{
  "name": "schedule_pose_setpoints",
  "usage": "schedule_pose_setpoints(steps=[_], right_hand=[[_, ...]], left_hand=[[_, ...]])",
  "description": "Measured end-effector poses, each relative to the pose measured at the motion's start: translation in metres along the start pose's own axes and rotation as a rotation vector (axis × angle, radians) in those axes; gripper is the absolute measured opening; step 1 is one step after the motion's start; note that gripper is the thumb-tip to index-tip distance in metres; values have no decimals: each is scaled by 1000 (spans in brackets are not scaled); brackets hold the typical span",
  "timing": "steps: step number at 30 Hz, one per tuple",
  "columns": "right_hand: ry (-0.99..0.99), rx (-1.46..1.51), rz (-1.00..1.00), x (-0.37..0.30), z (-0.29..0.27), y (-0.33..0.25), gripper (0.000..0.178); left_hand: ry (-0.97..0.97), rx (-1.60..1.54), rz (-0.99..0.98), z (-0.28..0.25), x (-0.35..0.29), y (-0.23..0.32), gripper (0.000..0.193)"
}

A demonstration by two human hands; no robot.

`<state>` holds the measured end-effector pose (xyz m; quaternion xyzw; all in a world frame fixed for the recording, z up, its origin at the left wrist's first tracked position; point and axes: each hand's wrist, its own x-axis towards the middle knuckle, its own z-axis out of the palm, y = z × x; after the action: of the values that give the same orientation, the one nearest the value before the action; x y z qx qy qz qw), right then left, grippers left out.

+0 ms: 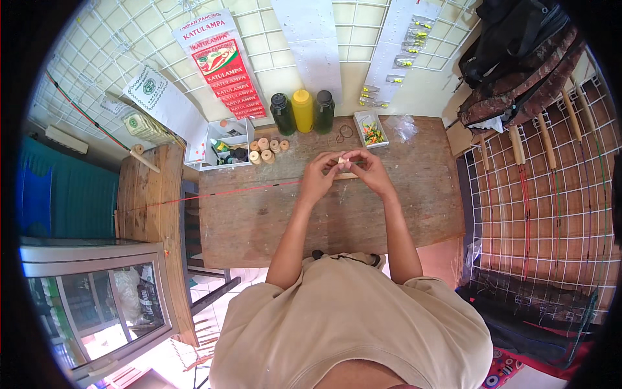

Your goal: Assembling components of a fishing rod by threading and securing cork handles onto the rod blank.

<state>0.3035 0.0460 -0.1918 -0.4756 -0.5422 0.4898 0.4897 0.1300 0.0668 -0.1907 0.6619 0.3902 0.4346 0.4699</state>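
Red-shafted fishing rod (pixel 246 189) lies across the wooden table (pixel 259 223), its thin end toward the left of the frame and its pale wooden handle (pixel 348 175) at the centre, just below the hands. Dark bands mark the shaft.

Left hand (pixel 317 177): centre of the frame, fingers bent, thumb and fingertips drawn close on a small pale piece (pixel 341 160). Right hand (pixel 368 170): just beside it, thumb and forefinger narrowed on the same piece from the other side. Fingertips of both hands nearly meet; piece mostly covered, material unclear. Cannot tell whether either hand also touches the rod handle.

Upper centre, along the rear of the table: yellow bottle (pixel 302 111) upright between two dark bottles (pixel 283 117). Left of these, a cluster of short wooden cylinders (pixel 267 156) sits beside a white compartment box (pixel 227 166) containing dark and green items. Right of the bottles, a small white tray (pixel 377 144) holds bright orange, yellow and green pieces; crumpled clear plastic (pixel 405 128) lies near it.

Upper left: red packets (pixel 233 78) hang on white wire grid. Upper right: backpack (pixel 518 71) above a row of wooden-handled rods (pixel 548 142) on another grid.
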Motion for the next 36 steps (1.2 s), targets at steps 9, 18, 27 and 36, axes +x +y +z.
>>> schedule_pose_setpoints(steps=[9,18,27,36], right_hand=[[40,104,34,-1,3,-1,32],[37,209,97,-5,-6,-2,27],[1,187,32,-5,-3,-6,25],[141,229,-8,-8,1,0,33]], left_hand=[[-34,-64,-107,-1,5,12,30],[-48,-96,-225,-7,16,0,19],[80,179,-9,2,18,-13,13],[46,367,80,14,2,-21,19]])
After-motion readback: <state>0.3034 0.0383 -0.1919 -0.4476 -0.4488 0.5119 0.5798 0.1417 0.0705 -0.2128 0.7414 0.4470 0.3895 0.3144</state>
